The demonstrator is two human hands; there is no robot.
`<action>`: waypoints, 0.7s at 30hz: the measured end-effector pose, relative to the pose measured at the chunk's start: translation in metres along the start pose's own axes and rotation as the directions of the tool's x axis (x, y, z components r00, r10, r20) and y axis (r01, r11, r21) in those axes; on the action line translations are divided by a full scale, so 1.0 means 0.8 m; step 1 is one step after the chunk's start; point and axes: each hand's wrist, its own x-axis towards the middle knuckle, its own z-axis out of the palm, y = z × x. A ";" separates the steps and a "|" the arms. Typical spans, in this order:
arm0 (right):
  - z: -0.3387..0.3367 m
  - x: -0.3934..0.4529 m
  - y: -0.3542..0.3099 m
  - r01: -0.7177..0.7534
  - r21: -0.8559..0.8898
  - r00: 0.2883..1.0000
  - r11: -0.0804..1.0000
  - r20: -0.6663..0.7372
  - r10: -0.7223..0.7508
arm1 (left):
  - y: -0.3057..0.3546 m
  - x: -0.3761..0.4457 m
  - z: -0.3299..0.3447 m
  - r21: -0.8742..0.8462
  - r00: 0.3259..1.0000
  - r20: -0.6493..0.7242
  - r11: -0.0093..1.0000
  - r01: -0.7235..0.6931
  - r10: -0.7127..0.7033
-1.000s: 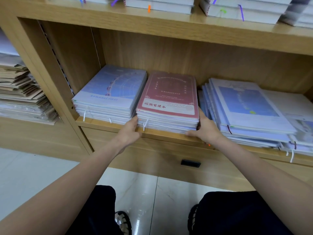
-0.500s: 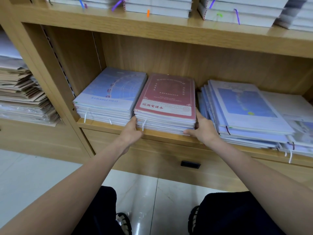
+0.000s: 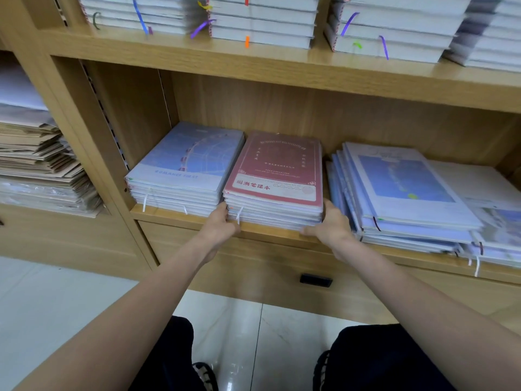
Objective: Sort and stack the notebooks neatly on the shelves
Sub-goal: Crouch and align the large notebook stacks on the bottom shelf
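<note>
Notebooks topped by a red cover (image 3: 275, 167) sit mid-shelf (image 3: 183, 214), now nudged closer to the blue-covered stack (image 3: 186, 165) on their left. Left hand (image 3: 221, 225) and right hand (image 3: 329, 227) grip the pile's front corners, fingers curled round its edges, squaring it; the sprawling right-hand pile (image 3: 400, 193) looks next.

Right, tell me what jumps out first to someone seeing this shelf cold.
The red-covered notebook stack in the middle of the lower shelf catches the eye first, with the left hand and right hand pressed against its two front corners. A tidy pale blue stack sits touching its left side, while the blue stack to the right is fanned out and uneven.
</note>
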 end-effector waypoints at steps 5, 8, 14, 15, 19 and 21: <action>-0.002 0.001 0.003 -0.075 0.071 0.997 0.995 -0.026 0.077 | 0.002 -0.011 -0.001 -0.024 1.000 0.020 1.000 -0.019 0.019; -0.007 0.001 0.012 -0.078 0.014 0.997 0.997 0.001 0.078 | 0.000 -0.020 -0.010 -0.004 0.997 0.054 0.999 -0.046 0.046; -0.025 -0.001 0.006 0.010 -0.194 0.992 0.981 0.124 0.014 | 0.010 -0.016 -0.022 0.090 0.989 0.082 0.988 -0.127 0.120; -0.023 -0.002 0.003 0.017 -0.204 0.990 0.979 0.142 0.013 | 0.010 -0.015 -0.020 0.112 0.990 0.078 0.986 -0.124 0.116; -0.018 0.008 0.003 -0.061 -0.045 0.988 0.997 0.141 0.067 | 0.012 -0.015 -0.017 0.166 0.990 0.093 0.978 -0.122 0.108; -0.018 0.013 0.005 -0.087 0.010 0.987 0.996 0.134 0.085 | 0.011 -0.015 -0.017 0.240 0.985 0.112 0.958 -0.159 0.135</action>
